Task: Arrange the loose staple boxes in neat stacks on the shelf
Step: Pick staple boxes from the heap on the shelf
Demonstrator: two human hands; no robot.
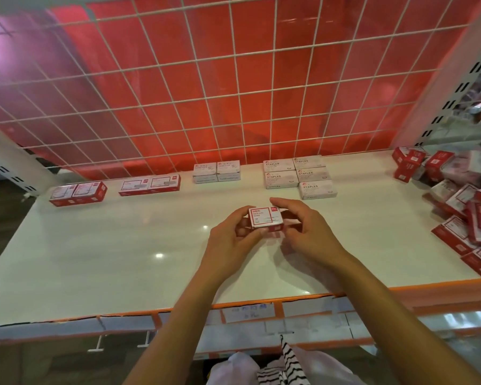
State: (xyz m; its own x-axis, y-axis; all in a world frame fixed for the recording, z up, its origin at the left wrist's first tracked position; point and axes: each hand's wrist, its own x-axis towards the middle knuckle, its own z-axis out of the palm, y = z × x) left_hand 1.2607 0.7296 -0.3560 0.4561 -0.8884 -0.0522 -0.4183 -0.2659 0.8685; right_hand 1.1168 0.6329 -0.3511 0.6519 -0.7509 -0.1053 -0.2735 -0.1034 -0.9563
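A small red-and-white staple box (pixel 265 220) is held above the middle of the white shelf (pixel 109 245). My left hand (pixel 231 240) grips its left end and my right hand (pixel 303 229) pinches its right end. Along the back stand neat groups: two red boxes (pixel 78 193) at the left, a flat red-and-white pair (pixel 150 185), two grey-white boxes (pixel 216 171), and several white "STAPLES" boxes (pixel 300 175). A loose heap of red-and-white boxes (pixel 461 207) lies at the right end.
A white wire grid (pixel 233 93) with a red panel behind it closes the back of the shelf. An orange strip with price labels (pixel 247 312) runs along the front edge. Striped and white fabric (pixel 283 365) shows at the bottom.
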